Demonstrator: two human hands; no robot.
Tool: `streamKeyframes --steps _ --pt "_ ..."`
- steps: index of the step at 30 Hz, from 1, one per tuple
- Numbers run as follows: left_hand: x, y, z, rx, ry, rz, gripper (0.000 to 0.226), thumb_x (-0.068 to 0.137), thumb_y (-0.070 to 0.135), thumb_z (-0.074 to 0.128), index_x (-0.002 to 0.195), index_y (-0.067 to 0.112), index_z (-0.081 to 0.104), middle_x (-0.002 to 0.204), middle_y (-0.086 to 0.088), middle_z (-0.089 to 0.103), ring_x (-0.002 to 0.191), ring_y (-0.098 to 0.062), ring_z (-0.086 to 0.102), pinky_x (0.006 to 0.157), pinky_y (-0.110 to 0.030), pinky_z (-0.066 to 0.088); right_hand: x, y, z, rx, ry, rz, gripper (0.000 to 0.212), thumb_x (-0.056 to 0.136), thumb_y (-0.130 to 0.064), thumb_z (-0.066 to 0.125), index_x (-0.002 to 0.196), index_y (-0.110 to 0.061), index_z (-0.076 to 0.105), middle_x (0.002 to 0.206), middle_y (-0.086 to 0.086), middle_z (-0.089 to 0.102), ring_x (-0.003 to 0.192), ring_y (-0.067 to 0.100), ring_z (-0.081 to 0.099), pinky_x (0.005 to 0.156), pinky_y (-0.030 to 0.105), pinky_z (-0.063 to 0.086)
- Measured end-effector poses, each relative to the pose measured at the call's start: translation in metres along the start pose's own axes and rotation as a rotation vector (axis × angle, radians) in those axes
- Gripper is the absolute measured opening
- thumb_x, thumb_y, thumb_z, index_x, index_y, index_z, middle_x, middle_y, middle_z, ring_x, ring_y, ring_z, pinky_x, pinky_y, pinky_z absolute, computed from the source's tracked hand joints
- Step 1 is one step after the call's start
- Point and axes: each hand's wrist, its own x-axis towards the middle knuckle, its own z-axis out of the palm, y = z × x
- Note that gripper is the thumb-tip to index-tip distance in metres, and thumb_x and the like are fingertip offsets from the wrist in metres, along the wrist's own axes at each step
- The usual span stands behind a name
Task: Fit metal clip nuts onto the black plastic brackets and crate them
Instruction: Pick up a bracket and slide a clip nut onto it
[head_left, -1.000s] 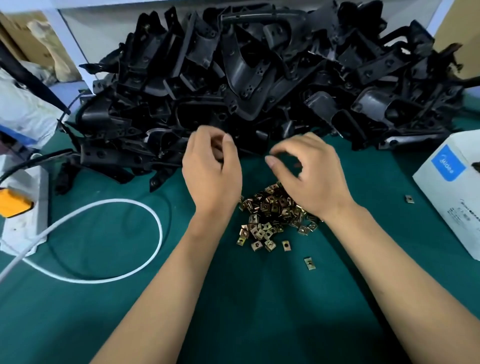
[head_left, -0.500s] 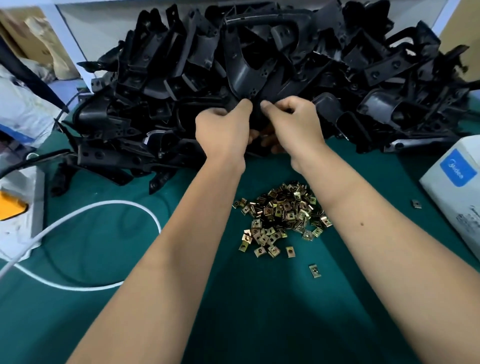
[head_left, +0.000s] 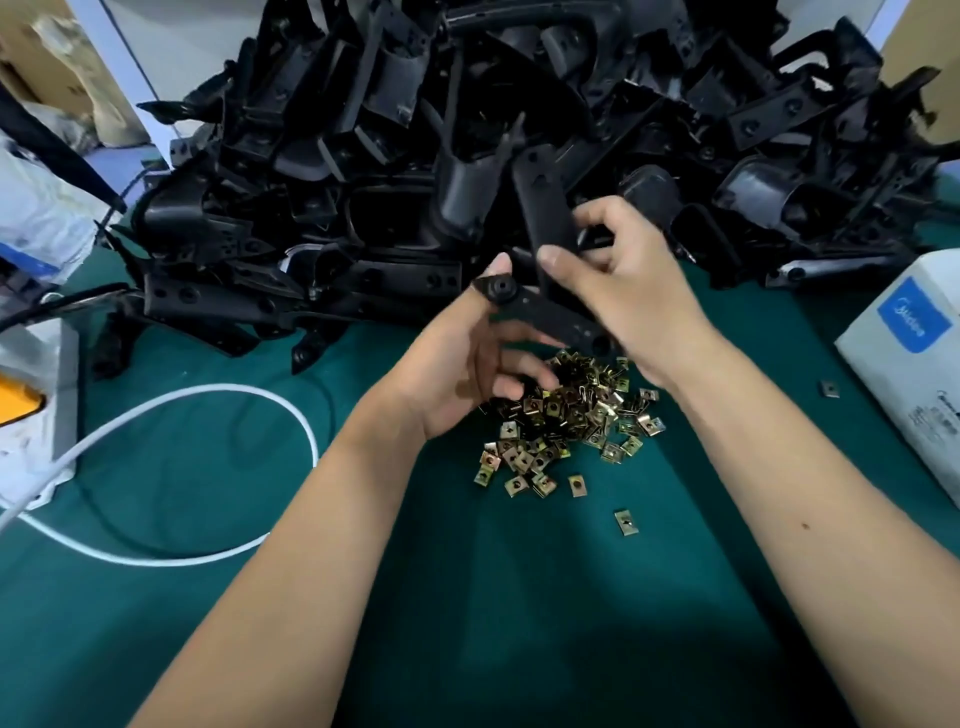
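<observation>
Both your hands have drawn back from the bracket heap (head_left: 519, 130) at 12 o'clock, carrying one black bracket (head_left: 545, 306). Left hand (head_left: 462, 364) and right hand (head_left: 628, 291): grip clamped on it, above the clip nuts (head_left: 566, 426). Green desk (head_left: 519, 597); white cable (head_left: 208, 395) at 9 o'clock; white box (head_left: 914, 353) at 3.
</observation>
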Motion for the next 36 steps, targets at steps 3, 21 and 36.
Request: streamKeyframes --steps 3,21,36 --pt "-0.012 0.007 -0.015 -0.054 -0.146 -0.062 0.043 0.095 0.046 0.065 0.125 0.015 0.066 0.101 -0.011 0.068 0.082 -0.039 0.076 0.054 -0.023 0.06 -0.001 0.006 0.002 -0.234 -0.142 -0.178 0.036 0.091 -0.033 0.078 0.124 -0.025 0.066 0.078 0.0 0.072 0.063 0.004 0.063 0.066 0.027 0.051" --pt "0.014 -0.029 -0.022 0.239 0.45 0.484 0.031 0.087 -0.02 0.067 0.082 0.007 0.051 0.08 0.002 0.072 0.084 -0.021 0.073 0.075 -0.029 0.059 -0.026 0.032 -0.012 -0.402 -0.508 -0.064 0.015 0.078 -0.038 0.086 0.08 -0.027 0.075 0.088 -0.008 0.068 0.09 0.014 0.064 0.089 0.044 0.048" --pt "-0.01 -0.023 0.013 -0.596 0.141 0.282 0.012 0.089 -0.006 0.063 0.09 0.004 0.056 0.1 -0.02 0.072 0.107 -0.035 0.074 0.091 -0.034 0.061 -0.028 0.04 0.001 0.42 0.029 0.007 0.017 0.096 -0.006 0.07 0.1 -0.021 0.079 0.081 0.005 0.076 0.07 0.013 0.064 0.062 0.022 0.053"
